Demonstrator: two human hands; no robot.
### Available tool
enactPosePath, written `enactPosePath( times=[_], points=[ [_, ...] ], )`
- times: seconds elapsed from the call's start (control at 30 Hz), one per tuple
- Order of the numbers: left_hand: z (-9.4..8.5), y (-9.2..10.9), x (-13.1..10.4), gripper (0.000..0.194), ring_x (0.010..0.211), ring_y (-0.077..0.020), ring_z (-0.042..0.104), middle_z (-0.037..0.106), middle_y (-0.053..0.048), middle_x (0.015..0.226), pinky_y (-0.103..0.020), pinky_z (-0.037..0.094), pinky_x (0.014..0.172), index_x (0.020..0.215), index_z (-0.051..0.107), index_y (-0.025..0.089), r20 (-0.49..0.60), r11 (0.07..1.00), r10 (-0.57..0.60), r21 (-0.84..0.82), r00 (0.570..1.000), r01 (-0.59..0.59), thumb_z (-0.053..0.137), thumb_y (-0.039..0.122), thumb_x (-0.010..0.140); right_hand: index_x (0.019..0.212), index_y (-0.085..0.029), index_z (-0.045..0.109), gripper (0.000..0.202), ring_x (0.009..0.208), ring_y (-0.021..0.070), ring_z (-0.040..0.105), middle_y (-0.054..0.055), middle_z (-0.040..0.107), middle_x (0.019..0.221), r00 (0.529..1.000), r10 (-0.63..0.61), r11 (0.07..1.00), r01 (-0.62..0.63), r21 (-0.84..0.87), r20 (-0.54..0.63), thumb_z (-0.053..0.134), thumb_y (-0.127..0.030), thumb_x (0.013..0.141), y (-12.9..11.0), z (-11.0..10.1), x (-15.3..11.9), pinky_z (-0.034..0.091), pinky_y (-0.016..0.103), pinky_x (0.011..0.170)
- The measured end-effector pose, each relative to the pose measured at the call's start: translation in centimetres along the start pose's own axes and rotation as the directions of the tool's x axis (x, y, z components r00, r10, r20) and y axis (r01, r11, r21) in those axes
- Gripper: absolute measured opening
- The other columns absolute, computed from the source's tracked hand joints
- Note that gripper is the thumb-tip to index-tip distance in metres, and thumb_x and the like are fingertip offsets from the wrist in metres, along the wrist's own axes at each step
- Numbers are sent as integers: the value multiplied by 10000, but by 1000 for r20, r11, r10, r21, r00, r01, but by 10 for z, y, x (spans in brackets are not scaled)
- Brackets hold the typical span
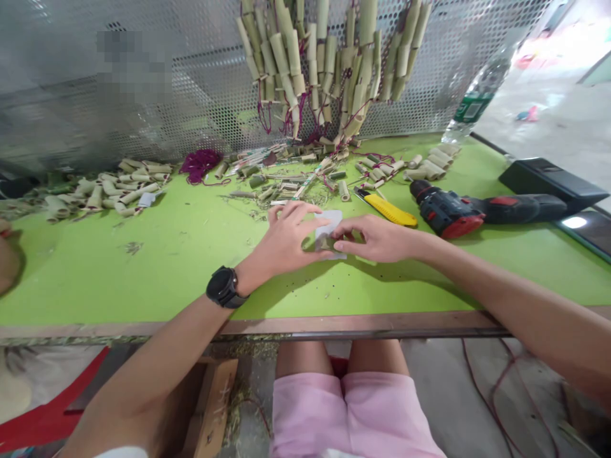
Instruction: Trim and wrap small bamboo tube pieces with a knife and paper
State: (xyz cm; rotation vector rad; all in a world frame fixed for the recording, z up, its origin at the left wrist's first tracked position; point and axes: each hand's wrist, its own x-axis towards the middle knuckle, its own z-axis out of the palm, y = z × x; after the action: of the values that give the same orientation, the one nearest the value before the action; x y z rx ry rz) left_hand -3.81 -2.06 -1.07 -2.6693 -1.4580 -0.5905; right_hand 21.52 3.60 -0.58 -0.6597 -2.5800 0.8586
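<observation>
A small whitish flat piece (335, 217) lies on the green tabletop between my hands. My left hand (286, 238) has its fingers spread, with the thumb and forefinger at the piece's left side. From the right, my right hand (377, 238) reaches over the same piece, thumb and fingertips curled close together. Something small and brownish-green shows by these fingertips, too small and partly covered to name. Close beyond my right hand lies a yellow utility knife (391, 210). Small dark specks dot the tabletop in front of the hands.
A cordless drill (446, 210), a black box (548, 181) and a phone (592, 232) are at right. Cut bamboo pieces (98, 194) and purple string (200, 165) lie behind. Strung bamboo (286, 57) hangs on perforated metal; a plastic bottle (472, 105) stands nearby. Another person's arm (7, 261) shows far left.
</observation>
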Motion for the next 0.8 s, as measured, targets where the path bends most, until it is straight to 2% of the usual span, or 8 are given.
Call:
enactPosePath(
  times=[0.07,0.13,0.27,0.4,0.57,0.73,0.8],
  points=[
    [1,-4,1,404,1327,-342,615,772,-91,1358,-557,363,1177,1232,840,326,-92,1000,24,-8,995,-25,760,645,997,1047,-183,786,290,730,178,626,55,789,907,1000,13,1000,-12,24,-25,610,-412,1033,2,-2,0,454,324,717],
    [4,-7,1,316,1242,-310,659,814,-66,1248,-536,373,1142,1168,859,341,-144,999,39,-19,989,-42,739,599,1031,1074,-183,760,294,764,181,638,60,788,941,999,11,998,-8,57,-43,607,-432,1039,3,-3,0,467,320,732],
    [6,-10,0,292,1139,-284,698,845,-48,1119,-514,412,1082,1173,869,355,-207,997,66,-33,976,-75,715,573,1054,1088,-182,722,314,791,185,644,59,762,927,997,1,995,6,98,-71,608,-473,1052,4,-1,-1,489,318,748],
    [5,-9,0,259,1074,-270,710,855,-31,1022,-508,444,1043,1128,882,371,-260,995,83,-32,962,-94,668,514,1096,1224,-185,747,370,826,192,674,65,800,993,996,22,994,-13,110,-84,600,-486,1068,4,0,0,493,315,752],
    [4,-10,0,250,1018,-265,707,849,-23,956,-506,454,1003,1068,889,367,-310,993,93,-39,946,-110,677,497,1096,1187,-187,799,369,844,208,689,84,822,1036,994,22,997,-15,71,-110,586,-467,1074,4,3,2,495,327,753],
    [1,-6,0,287,1022,-266,706,848,-18,966,-503,431,1006,997,857,332,-287,994,103,1,952,-107,636,466,1122,1168,-184,786,341,908,231,708,96,815,1062,984,53,996,-40,80,-169,599,-444,1051,2,2,2,512,337,786],
    [0,-3,0,298,1026,-265,698,844,-22,997,-495,419,1001,998,830,308,-270,995,103,19,957,-102,606,447,1136,1138,-182,775,345,889,219,692,78,801,1027,987,58,994,-43,100,-148,592,-462,1052,-1,1,2,501,329,783]
  ],
)
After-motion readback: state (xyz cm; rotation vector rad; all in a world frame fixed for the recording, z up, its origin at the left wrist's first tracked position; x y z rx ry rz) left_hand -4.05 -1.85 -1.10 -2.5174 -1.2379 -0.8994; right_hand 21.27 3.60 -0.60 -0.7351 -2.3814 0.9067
